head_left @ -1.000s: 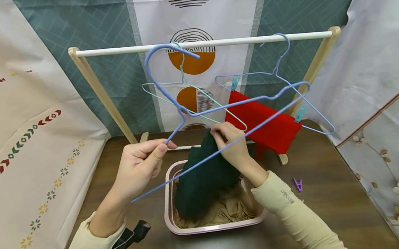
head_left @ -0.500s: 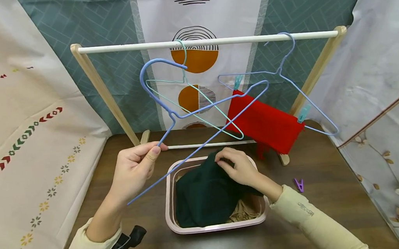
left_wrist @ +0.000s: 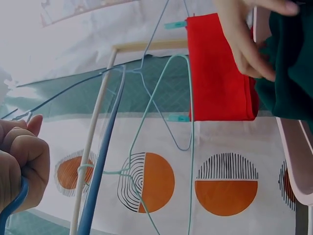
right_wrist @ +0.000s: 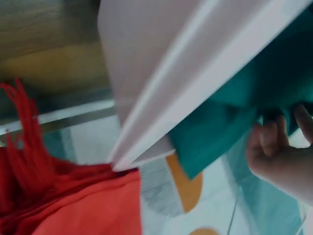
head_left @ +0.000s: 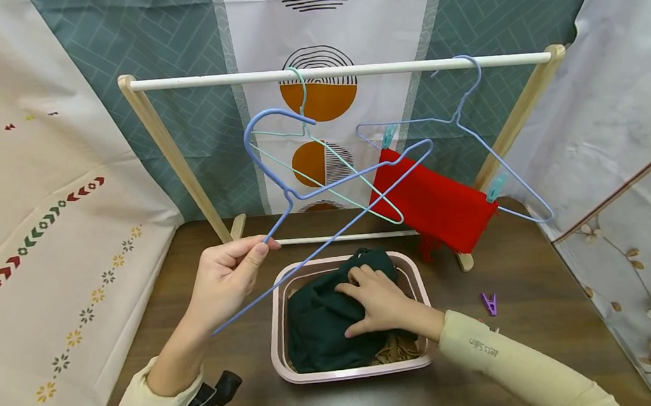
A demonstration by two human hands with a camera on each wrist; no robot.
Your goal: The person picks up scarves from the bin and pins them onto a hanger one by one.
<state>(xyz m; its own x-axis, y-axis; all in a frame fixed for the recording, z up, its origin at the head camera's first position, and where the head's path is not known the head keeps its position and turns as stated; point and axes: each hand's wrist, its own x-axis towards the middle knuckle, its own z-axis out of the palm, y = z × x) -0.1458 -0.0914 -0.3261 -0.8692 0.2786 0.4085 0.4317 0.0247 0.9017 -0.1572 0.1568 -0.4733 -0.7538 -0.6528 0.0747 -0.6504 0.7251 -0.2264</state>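
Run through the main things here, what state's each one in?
Left hand, pinching near blue hanger
Near blue hanger, bare, off the rail
Mint hanger, hooked on rail, bare
Far blue hanger, hooked on rail
Red cloth, clipped to far blue hanger
Teal clips, fastened on red cloth
Right hand, touching dark green cloth
Dark green cloth, bunched in pink basin
Purple clip, loose on table

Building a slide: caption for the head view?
Left hand holds a blue hanger; right hand rests on dark green cloth in a pink basin.
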